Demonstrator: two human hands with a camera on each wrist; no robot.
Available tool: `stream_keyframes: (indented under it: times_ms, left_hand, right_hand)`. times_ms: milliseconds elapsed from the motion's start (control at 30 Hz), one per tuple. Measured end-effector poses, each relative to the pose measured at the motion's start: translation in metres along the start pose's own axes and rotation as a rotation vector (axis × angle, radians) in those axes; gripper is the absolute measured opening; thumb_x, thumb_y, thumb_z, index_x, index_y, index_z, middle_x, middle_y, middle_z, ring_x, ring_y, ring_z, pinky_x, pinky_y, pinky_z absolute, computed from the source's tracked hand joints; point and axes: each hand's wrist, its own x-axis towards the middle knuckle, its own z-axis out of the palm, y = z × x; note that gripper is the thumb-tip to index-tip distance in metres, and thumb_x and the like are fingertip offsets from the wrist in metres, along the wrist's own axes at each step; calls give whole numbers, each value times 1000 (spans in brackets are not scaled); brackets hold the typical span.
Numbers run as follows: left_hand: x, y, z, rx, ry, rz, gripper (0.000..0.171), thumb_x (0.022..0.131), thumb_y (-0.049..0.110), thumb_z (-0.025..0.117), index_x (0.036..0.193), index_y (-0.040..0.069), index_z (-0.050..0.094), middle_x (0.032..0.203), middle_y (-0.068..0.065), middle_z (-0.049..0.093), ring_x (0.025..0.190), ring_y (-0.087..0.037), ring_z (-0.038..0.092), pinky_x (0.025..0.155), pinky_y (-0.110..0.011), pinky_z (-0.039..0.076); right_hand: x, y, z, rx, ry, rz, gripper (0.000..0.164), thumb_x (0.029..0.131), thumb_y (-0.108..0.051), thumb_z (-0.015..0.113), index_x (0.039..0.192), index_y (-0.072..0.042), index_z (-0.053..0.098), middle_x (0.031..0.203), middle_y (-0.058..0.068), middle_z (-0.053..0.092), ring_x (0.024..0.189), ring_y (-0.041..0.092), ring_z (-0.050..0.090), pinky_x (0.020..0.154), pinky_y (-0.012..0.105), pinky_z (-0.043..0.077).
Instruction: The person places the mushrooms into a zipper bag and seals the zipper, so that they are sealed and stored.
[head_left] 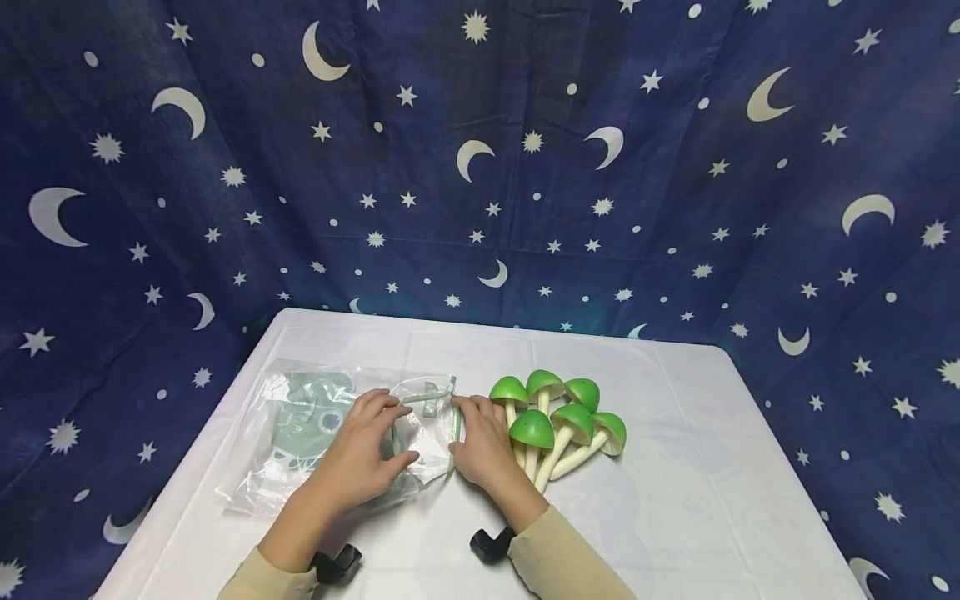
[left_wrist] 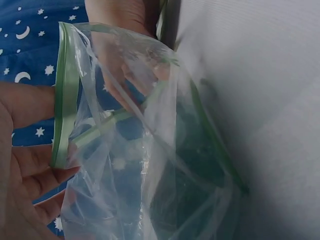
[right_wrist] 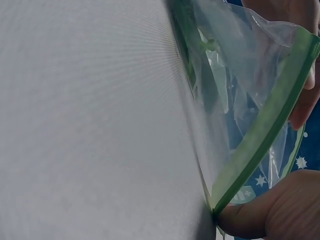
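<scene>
A clear zip bag (head_left: 255, 467) with a green cartoon print and green zip strips lies on the table, its mouth spread toward the right. My left hand (head_left: 362, 450) lies over the bag and holds one lip of the mouth. In the left wrist view, the left thumb and fingertips meet a green strip, set well apart. My right hand (head_left: 483, 442) grips the opposite lip. The right wrist view shows the right thumb (right_wrist: 275, 207) at a lower corner of that strip. Several artificial mushrooms (head_left: 572, 419) with green caps and white stems lie beside the right hand.
The table (head_left: 690, 500) has a white cloth. Dark blue cloth (head_left: 420, 167) with moons and stars hangs around its back and sides. Black wrist mounts (head_left: 491, 546) sit under both forearms.
</scene>
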Motion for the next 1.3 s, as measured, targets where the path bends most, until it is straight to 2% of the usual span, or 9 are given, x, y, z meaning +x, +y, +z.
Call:
stream_keyframes:
  times_ms: [167, 533, 800, 933, 1167, 1300]
  left_hand:
    - [2, 2, -4, -45, 36, 8, 65, 75, 24, 97, 132, 5, 72, 136, -17, 66, 142, -39, 51, 117, -60, 47]
    - [9, 5, -4, -99, 72, 12, 62, 75, 21, 98, 130, 9, 73, 135, -13, 66, 140, -35, 52, 116, -56, 48]
    - [12, 10, -8, -168, 104, 15, 67, 68, 13, 102, 130, 8, 74, 134, -8, 65, 141, -33, 50, 117, -52, 43]
    - [12, 11, -9, -179, 81, -12, 70, 67, 15, 103, 131, 10, 73, 135, -8, 65, 140, -33, 50, 115, -53, 47]
    - [14, 11, -5, -152, -3, -63, 73, 68, 21, 103, 134, 11, 72, 137, -7, 64, 140, -32, 52, 112, -55, 52]
    - [13, 10, -2, -145, -15, -61, 75, 67, 24, 103, 135, 12, 72, 138, -8, 64, 140, -32, 52, 112, -55, 52]
  right_hand:
    - [0, 0, 0, 1, 3, 0, 69, 87, -14, 84, 151, -23, 58, 156, 14, 53, 140, 39, 47, 116, 54, 43]
    - [-1, 1, 1, 12, 11, -8, 71, 86, -13, 85, 151, -22, 57, 155, 13, 54, 139, 39, 48, 117, 54, 43]
    - [-2, 0, 0, 1, 19, -19, 68, 87, -14, 84, 149, -23, 58, 154, 12, 55, 138, 38, 48, 116, 54, 43]
    - [-2, 1, 1, 7, 15, -19, 67, 87, -13, 84, 149, -22, 58, 154, 11, 54, 138, 38, 48, 117, 53, 43]
    - [-2, 1, 0, 8, 7, -18, 68, 89, -15, 84, 151, -20, 57, 156, 13, 53, 141, 39, 47, 118, 54, 42]
    - [-2, 1, 0, 10, 3, -18, 69, 89, -15, 84, 151, -19, 56, 156, 14, 53, 141, 39, 46, 118, 54, 43]
